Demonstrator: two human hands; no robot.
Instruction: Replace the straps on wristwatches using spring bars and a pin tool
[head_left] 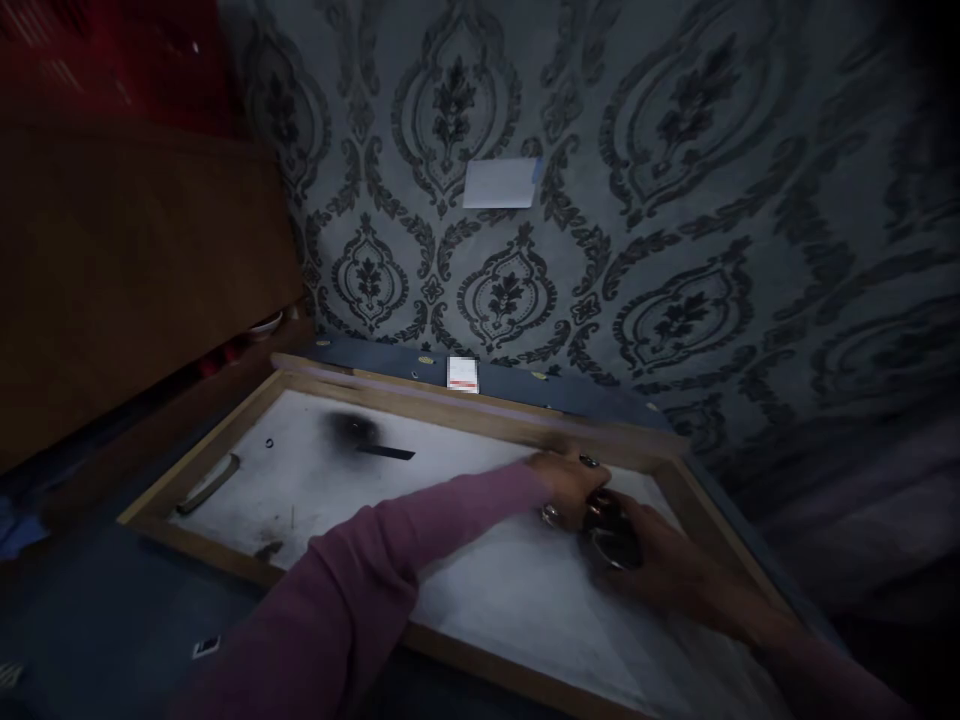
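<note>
Both my hands meet over the right half of a shallow wood-framed tray (202, 540) with a whitish base. In my right hand (664, 560), the fingers are curled round a dark, shiny, rounded object (613, 545); the dim light hides its kind. My left hand (566, 485), in a pink-purple sleeve, reaches across to the object's far side with fingers bent together against it. A small shiny thing (550, 513) shows just below my left hand. Further left on the base lie a dark flat strip (390, 453), a curved piece (210, 485) and a small dark ring (269, 443).
Behind the tray, a small white card (463, 373) is near the patterned wall (502, 290), which bears a pale paper (501, 183). Brown wooden furniture (135, 270) stands at the left, with something red (127, 60) above. A small dark-and-white item (206, 647) lies on the blue surface in front.
</note>
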